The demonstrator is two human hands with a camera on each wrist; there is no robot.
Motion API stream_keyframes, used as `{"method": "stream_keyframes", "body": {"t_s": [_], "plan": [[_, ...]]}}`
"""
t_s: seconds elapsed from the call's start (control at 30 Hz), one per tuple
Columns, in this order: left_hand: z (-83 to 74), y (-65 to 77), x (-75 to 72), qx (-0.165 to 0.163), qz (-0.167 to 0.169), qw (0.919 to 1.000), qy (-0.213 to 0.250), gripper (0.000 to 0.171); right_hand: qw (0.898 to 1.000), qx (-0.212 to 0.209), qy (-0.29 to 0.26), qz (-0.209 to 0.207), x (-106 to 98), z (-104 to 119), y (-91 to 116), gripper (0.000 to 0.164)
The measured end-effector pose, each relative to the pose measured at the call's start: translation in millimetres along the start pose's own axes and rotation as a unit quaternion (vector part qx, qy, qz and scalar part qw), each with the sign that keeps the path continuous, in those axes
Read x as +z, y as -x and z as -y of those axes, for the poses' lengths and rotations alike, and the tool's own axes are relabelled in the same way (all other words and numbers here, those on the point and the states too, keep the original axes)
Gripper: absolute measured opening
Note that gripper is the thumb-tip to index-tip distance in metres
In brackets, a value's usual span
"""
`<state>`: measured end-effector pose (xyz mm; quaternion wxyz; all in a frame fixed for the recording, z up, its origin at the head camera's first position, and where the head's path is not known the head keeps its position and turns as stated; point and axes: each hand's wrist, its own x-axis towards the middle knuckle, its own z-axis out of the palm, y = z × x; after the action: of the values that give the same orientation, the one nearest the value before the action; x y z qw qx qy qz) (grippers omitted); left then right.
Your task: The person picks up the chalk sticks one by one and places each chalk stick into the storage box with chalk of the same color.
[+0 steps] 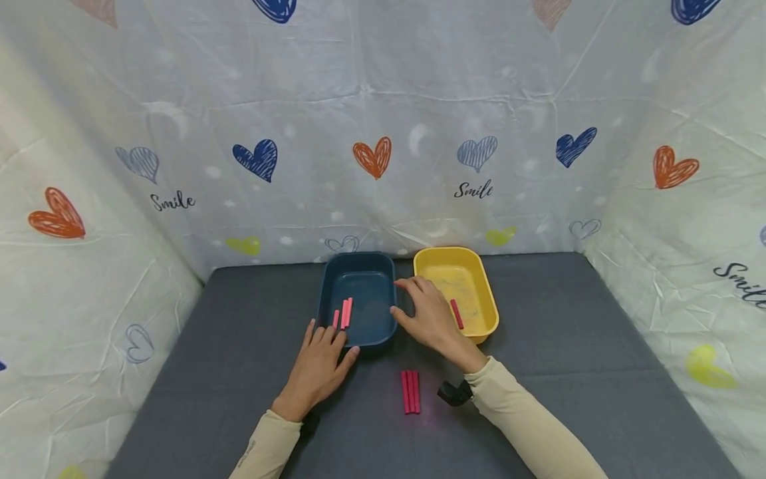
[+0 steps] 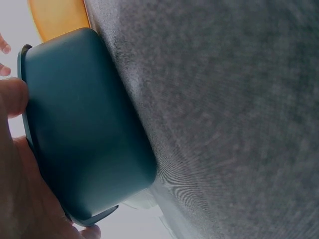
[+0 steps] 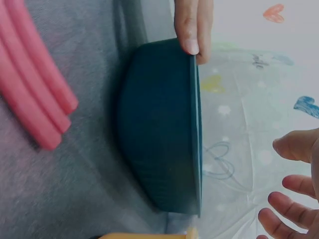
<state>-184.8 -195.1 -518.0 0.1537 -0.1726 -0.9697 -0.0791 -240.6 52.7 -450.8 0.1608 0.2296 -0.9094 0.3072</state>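
Left hand (image 1: 317,369), fingers loosely extended, is resting on the near left corner of the blue tray (image 1: 374,283). Right hand (image 1: 427,316) is holding nothing; its thumb and forefinger are standing wide apart beside that tray's right rim, and whether they are touching it cannot be told. The left fingers are crowding the near ends of three pink sticks (image 1: 344,314), making these ends hard to make out; in the left wrist view, the tray wall is hiding the sticks, and the frame is cutting off the yellow tray (image 1: 453,276). The pink sticks are lying inside the blue tray, far ends leaning slightly right. A dark red stick (image 1: 457,314) is lying inside the yellow tray, far end leaning left. Three red sticks (image 1: 410,392) are lying side by side on the counter (image 1: 598,372), long axes running away from the person
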Motion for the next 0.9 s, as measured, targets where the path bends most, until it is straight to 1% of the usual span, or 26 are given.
{"method": "stream_keyframes", "body": {"t_s": [0.1, 0.3, 0.53, 0.7, 0.9], "plan": [[0.0, 0.0, -0.2, -0.003, 0.003, 1.0000, 0.000, 0.038, 1.000, -0.010, 0.007, -0.008, -1.0, -5.6, 3.7, 0.045], [-0.4, 0.1, -1.3, -0.001, 0.005, 1.0000, 0.000, 0.038, 0.999, -0.021, 0.036, -0.003, -5.3, -20.0, 9.6, 0.043], [0.6, -0.9, 1.4, 0.006, -0.003, 1.0000, 0.001, 0.037, 0.999, -0.034, 0.039, -0.012, -16.5, -35.1, 19.4, 0.041], [0.3, -1.3, 0.1, 0.000, 0.003, 1.0000, 0.002, 0.037, 0.998, -0.046, 0.046, -0.012, -22.4, -45.7, 26.9, 0.038], [-0.6, -0.6, -2.1, -0.006, 0.014, 0.9999, 0.001, 0.038, 0.999, -0.031, 0.043, 0.008, -27.9, -58.2, 38.6, 0.036]]}}
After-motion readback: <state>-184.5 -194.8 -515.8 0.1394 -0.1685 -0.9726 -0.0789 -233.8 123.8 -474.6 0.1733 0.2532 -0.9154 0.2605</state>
